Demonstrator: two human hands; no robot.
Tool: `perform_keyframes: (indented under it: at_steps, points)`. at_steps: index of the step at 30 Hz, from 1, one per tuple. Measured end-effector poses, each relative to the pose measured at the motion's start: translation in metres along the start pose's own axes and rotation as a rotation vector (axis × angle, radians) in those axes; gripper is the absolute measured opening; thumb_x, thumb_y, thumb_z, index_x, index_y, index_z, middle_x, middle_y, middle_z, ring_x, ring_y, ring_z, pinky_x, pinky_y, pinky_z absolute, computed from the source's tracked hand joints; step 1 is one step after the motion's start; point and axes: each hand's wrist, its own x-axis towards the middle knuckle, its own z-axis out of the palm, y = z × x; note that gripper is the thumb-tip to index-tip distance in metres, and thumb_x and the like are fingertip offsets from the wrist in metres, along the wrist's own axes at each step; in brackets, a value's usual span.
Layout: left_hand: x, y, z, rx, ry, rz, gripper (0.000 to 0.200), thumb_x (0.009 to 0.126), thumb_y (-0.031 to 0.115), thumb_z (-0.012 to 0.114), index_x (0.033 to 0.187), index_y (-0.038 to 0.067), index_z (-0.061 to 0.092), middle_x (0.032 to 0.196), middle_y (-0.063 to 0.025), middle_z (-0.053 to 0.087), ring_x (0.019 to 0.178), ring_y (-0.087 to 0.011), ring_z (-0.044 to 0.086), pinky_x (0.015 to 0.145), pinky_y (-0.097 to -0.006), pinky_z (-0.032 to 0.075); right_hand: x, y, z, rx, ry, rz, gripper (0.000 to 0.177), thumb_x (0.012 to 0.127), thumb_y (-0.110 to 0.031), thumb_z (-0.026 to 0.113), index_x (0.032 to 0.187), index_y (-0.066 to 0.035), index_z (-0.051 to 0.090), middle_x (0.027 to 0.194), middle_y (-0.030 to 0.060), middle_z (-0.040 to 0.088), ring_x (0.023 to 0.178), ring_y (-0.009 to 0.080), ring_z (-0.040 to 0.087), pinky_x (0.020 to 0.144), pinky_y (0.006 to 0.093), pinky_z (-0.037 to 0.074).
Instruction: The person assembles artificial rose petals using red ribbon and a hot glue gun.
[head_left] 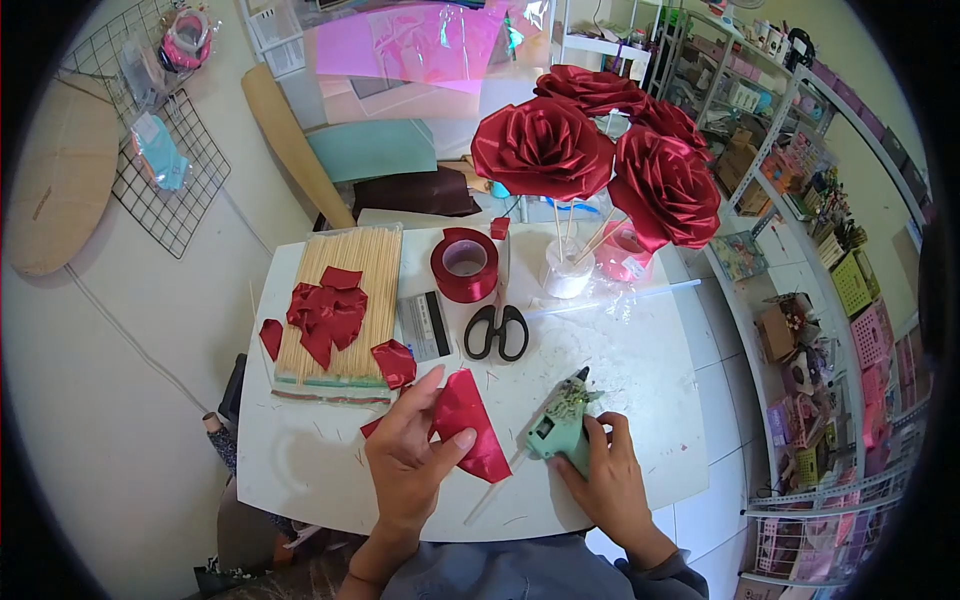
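Hands (pixel 412 462) two, one red petal (pixel 468 425), one glue gun (pixel 563 425), four roses (pixel 543 147)

Pale, plain wall (pixel 150 330) at left; black wire grid (pixel 170 180) mounted on it. White-topped counter (pixel 650 350) with rounded corners at centre. Floor (pixel 705 375): white tiles, right of counter. Grey metal shelving (pixel 790 360) along right side, holding baskets and boxes. Lighting bright; source not visible.
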Motion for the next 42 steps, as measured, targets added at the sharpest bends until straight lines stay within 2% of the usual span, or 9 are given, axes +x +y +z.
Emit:
perform_keyframes:
  at_steps: [4,6,11,17,23,27,29,32,42]
  points:
    - [-0.001,0.001,0.002,-0.028,-0.134,-0.126,0.052,0.070,-0.014,0.054,0.119,-0.006,0.036,0.105,-0.0107,0.046,0.104,-0.0185,0.044,0.082,-0.0268,0.045,0.013,-0.005,-0.040,0.001,-0.025,-0.120,0.039,0.069,-0.011,0.065,0.101,0.003,0.049,0.097,0.0155,0.047,0.080,0.0272,0.054,0.067,0.0328,0.046]
    - [-0.002,0.001,0.005,-0.024,-0.203,-0.154,0.052,0.071,-0.014,0.054,0.119,-0.006,0.036,0.103,-0.0103,0.046,0.103,-0.0175,0.044,0.080,-0.0258,0.047,0.028,-0.010,-0.057,0.493,-0.140,-0.166,0.035,0.068,-0.008,0.065,0.100,0.002,0.053,0.094,0.0132,0.053,0.081,0.0213,0.055,0.067,0.0294,0.045]
    - [-0.006,-0.002,0.013,-0.050,-0.360,-0.310,0.046,0.071,-0.014,0.054,0.114,-0.005,0.039,0.105,-0.0123,0.048,0.102,-0.0173,0.046,0.079,-0.0262,0.047,0.053,-0.018,-0.052,0.951,-0.360,-0.132,0.027,0.075,0.001,0.058,0.102,0.000,0.055,0.088,0.0081,0.058,0.080,0.0109,0.055,0.072,0.0232,0.044]
    - [-0.010,-0.006,0.015,-0.046,-0.434,-0.371,0.041,0.072,-0.012,0.054,0.111,-0.006,0.041,0.108,-0.0144,0.048,0.101,-0.0172,0.048,0.079,-0.0274,0.047,0.053,-0.012,-0.041,0.965,-0.334,-0.102,0.014,0.074,0.003,0.057,0.088,0.001,0.060,0.079,0.0074,0.060,0.074,0.0094,0.056,0.068,0.0225,0.045]
    - [-0.010,-0.007,0.014,0.215,-0.290,-0.196,0.023,0.078,-0.003,0.054,0.100,-0.005,0.054,0.085,-0.0110,0.061,0.077,-0.0106,0.058,0.070,-0.0218,0.048,0.052,-0.010,-0.038,0.759,-0.201,-0.294,0.015,0.070,0.004,0.057,0.083,0.000,0.062,0.074,0.0075,0.061,0.066,0.0121,0.058,0.062,0.0224,0.045]
    - [-0.010,-0.008,0.014,0.255,-0.289,-0.149,0.019,0.078,-0.003,0.054,0.097,-0.005,0.056,0.087,-0.0111,0.061,0.078,-0.0110,0.058,0.069,-0.0222,0.049,0.051,-0.013,-0.042,0.715,-0.212,-0.357,0.013,0.070,0.002,0.059,0.083,0.000,0.062,0.078,0.0089,0.061,0.069,0.0136,0.058,0.064,0.0227,0.044]
    - [-0.010,-0.008,0.015,0.245,-0.275,-0.072,0.017,0.077,-0.005,0.054,0.093,-0.004,0.059,0.085,-0.0105,0.061,0.075,-0.0112,0.058,0.067,-0.0221,0.049,0.052,-0.013,-0.042,0.904,-0.276,-0.374,0.009,0.072,-0.001,0.060,0.082,-0.001,0.062,0.081,0.0085,0.061,0.075,0.0124,0.056,0.067,0.0231,0.044]
    - [-0.009,-0.012,0.012,0.331,-0.296,0.045,0.018,0.075,-0.007,0.054,0.090,-0.002,0.061,0.083,-0.0104,0.062,0.074,-0.0119,0.059,0.066,-0.0218,0.049,0.050,-0.012,-0.042,1.129,-0.376,-0.097,0.008,0.070,0.005,0.061,0.077,0.001,0.062,0.086,0.0117,0.059,0.085,0.0162,0.054,0.077,0.0286,0.041]
    - [-0.011,-0.014,0.013,0.351,-0.276,0.109,0.017,0.074,-0.008,0.054,0.088,-0.002,0.061,0.083,-0.0102,0.062,0.076,-0.0127,0.059,0.066,-0.0215,0.048,0.041,-0.016,-0.023,1.091,-0.300,-0.050,0.015,0.070,0.000,0.065,0.083,-0.002,0.056,0.079,0.0024,0.057,0.076,0.0080,0.055,0.071,0.0215,0.045]
